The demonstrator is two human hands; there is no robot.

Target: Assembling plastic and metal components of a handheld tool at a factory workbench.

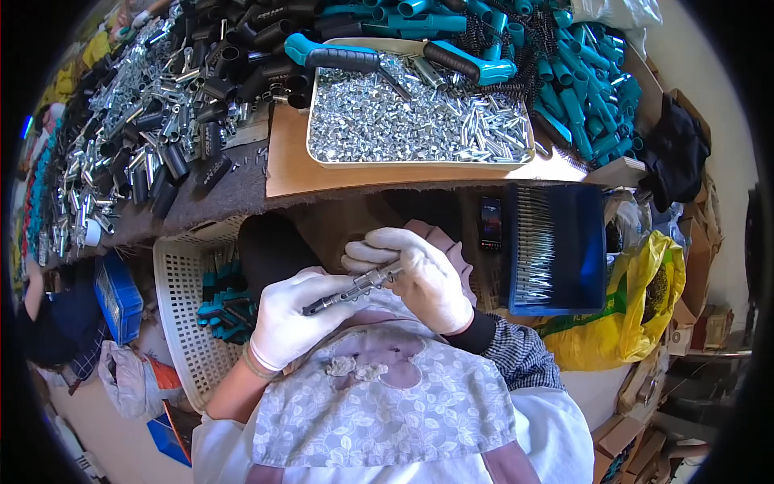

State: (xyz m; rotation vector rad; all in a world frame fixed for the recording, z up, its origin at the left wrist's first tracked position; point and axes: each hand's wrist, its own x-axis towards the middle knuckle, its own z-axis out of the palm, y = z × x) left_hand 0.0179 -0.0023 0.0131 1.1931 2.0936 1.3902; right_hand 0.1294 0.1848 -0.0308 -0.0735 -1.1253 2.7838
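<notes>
Metal mechanism (353, 290), slim and grey, is held slantwise above the person's lap, over a floral apron (387, 419), its right end the higher. The left hand (297, 319), white-gloved, comes in from the lower left with its fingers closed around the lower end. The right hand (426, 278), also gloved, is turned palm inward, thumb and fingers pinching the upper end; both forearms bend in toward the chest.

Just right of the hands stand one phone (490, 222) and one blue bin (576, 250) of long thin metal rods (532, 250); on the left is one white basket (173, 282) holding teal-and-black parts (230, 310).

Ahead, the dark-covered counter (250, 181) carries one brown board (280, 153), and on that one cream tray (419, 164) of small metal pieces, too many to count. Two teal-and-black handles (334, 56) lie across its far side. Black tubes (169, 161) heap leftward, teal tubes (576, 105) rightward. One yellow bag (617, 331) slumps beyond the bin, near a pale wall (705, 73).
</notes>
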